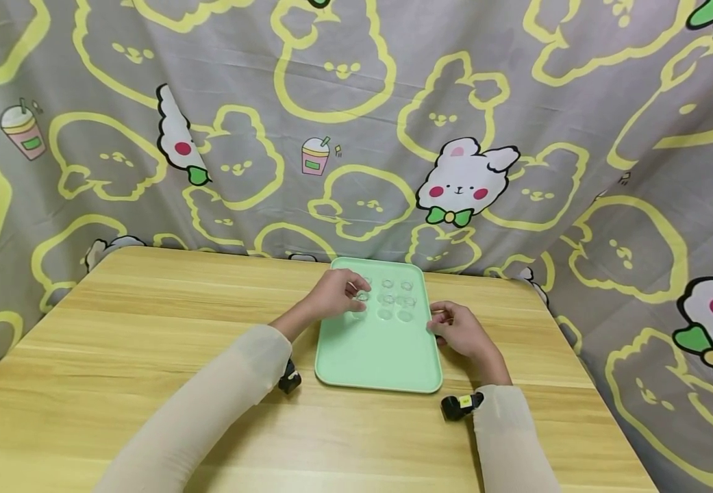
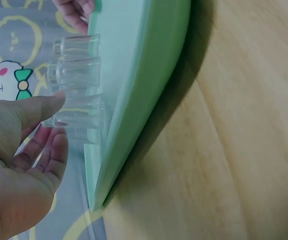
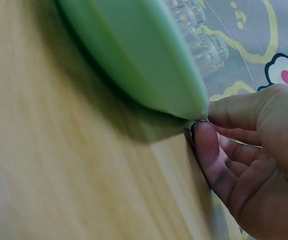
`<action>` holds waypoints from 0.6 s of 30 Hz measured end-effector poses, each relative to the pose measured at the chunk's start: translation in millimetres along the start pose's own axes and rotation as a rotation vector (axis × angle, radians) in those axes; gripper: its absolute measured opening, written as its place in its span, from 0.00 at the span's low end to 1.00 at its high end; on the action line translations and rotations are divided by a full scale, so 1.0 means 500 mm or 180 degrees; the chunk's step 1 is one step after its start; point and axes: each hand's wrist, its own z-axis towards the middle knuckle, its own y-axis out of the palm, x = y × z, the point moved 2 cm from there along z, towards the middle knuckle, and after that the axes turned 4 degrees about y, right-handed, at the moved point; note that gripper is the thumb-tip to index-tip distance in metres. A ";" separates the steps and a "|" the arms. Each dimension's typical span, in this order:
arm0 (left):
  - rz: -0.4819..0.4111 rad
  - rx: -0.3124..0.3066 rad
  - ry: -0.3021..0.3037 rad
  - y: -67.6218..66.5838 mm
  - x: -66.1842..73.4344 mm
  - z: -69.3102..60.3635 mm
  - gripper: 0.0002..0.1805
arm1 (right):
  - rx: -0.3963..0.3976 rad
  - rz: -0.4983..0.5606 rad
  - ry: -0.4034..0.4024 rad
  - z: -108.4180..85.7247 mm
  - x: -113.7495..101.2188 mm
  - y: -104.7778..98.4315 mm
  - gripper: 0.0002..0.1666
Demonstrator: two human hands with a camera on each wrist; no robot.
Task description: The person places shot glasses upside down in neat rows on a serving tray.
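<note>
A light green tray (image 1: 381, 352) lies on the table, with several small clear glass bottles (image 1: 405, 301) standing in rows on its far half. Over the tray's left side, my left hand (image 1: 336, 294) pinches one clear glass bottle (image 2: 81, 112) near its neck between thumb and fingers. That bottle looks upright, close to the tray surface; whether its base touches is unclear. My right hand (image 1: 457, 332) grips the tray's right rim, thumb and fingers meeting at the edge (image 3: 203, 107). The left hand partly hides the leftmost bottles in the head view.
The wooden table (image 1: 177, 329) extends around the tray on both sides and in front. A grey cartoon-patterned curtain (image 1: 239, 137) hangs behind the far edge. Black wrist cameras (image 1: 459, 407) sit on both wrists, low over the table.
</note>
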 end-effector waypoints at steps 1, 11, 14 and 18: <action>0.0003 -0.0001 -0.0002 0.000 0.001 0.000 0.17 | -0.0004 -0.0001 0.0002 0.000 0.000 0.000 0.24; 0.0005 -0.0004 0.0021 0.004 0.006 0.003 0.17 | -0.0007 -0.0017 -0.0003 0.002 -0.001 0.002 0.24; 0.0009 0.0011 0.0033 0.004 0.008 0.003 0.17 | -0.0007 -0.0011 0.0004 0.001 -0.001 0.001 0.24; 0.0021 0.0027 0.0051 0.005 0.007 0.004 0.16 | -0.0003 -0.0004 -0.0001 0.000 -0.003 0.001 0.24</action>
